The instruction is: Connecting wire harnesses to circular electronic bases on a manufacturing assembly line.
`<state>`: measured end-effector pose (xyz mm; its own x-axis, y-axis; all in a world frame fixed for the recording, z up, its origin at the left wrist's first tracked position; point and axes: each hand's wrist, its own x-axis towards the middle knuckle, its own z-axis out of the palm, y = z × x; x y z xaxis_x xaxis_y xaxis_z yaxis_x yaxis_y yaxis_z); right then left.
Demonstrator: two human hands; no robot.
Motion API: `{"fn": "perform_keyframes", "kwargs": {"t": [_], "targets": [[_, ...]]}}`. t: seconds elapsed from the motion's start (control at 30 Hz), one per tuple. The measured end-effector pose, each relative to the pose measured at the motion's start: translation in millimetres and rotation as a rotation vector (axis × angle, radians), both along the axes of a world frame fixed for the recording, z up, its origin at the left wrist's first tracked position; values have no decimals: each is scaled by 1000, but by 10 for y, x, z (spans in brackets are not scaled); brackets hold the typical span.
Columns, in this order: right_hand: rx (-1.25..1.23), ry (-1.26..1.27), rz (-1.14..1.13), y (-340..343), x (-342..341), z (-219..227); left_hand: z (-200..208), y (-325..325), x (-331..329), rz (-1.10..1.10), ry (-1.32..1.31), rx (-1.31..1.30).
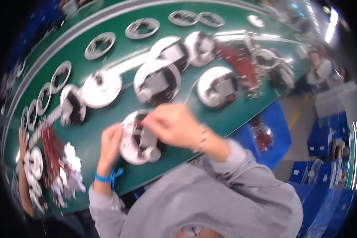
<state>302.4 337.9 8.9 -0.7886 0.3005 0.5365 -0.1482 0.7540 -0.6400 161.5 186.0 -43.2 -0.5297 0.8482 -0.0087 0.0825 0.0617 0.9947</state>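
Note:
On the green table in front of me lies a round white housing with a pale rectangular box and a small white cylindrical part on it. At its upper left edge my left hand, with a blue band at the wrist, has thumb and fingers pinched together. My right hand hovers over the housing's upper right side, its fingertips closed in a pinch. Motion blur hides what either hand's fingertips hold; thin wires seem to run between them.
Similar round units stand beyond and to the right. Bundles of red wires lie left and right. White rings line the far green surface. A blue bin adjoins the table's right edge. Another person's arm reaches in at far left.

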Motion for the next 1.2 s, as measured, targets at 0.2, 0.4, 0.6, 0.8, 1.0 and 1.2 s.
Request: {"fn": "perform_keyframes", "kwargs": {"t": [0.2, 0.4, 0.6, 0.8, 1.0, 1.2], "targets": [[-229, -336, 87, 79, -25, 48, -56, 64, 42, 28, -271, 84], [-433, -273, 69, -53, -71, 26, -131, 46, 59, -3, -286, 126], [-176, -215, 107, -117, -196, 22, -46, 63, 126, 42, -253, 109], [20, -213, 60, -206, -221, 97, -49, 71, 133, 76, -146, 141], [64, -171, 49, -226, -189, 148, -239, 40, 36, 14, -135, 120], [-43, -242, 21, -199, -184, 152, -88, 62, 136, 73, -210, 142]]}}
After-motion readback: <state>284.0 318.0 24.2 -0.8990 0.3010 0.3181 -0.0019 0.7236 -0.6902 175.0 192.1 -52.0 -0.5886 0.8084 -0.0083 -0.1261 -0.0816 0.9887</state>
